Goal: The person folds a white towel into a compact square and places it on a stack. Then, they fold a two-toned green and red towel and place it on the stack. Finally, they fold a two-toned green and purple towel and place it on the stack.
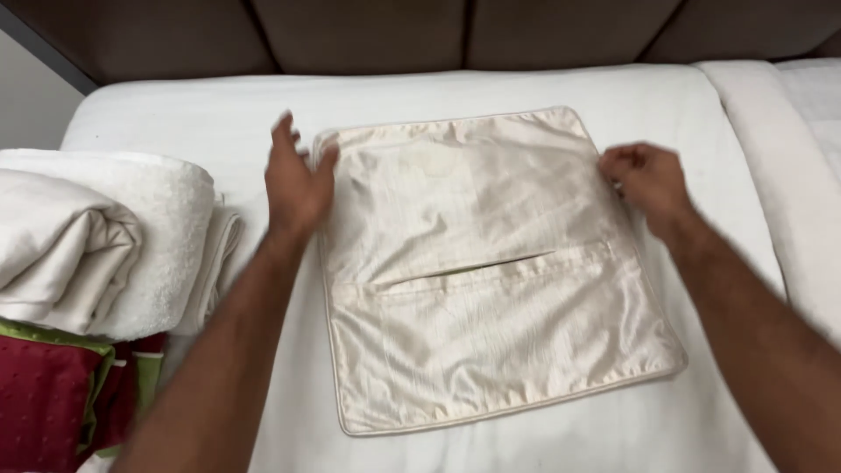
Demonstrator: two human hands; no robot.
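A square cream satin cushion cover (pixel 491 271) lies flat on the white bed (pixel 491 88), its back side up with a slit opening across the middle. My left hand (pixel 296 180) is at the cover's far left corner, fingers spread, thumb touching the edge. My right hand (pixel 644 180) is at the far right edge with its fingers curled, pinching the cover's piped edge.
Folded white towels and a cream sheet (pixel 96 236) are stacked at the left. Below them lie red and green cushion covers (pixel 53 394). A dark padded headboard (pixel 394 35) runs along the back. A second white mattress (pixel 797 140) adjoins on the right.
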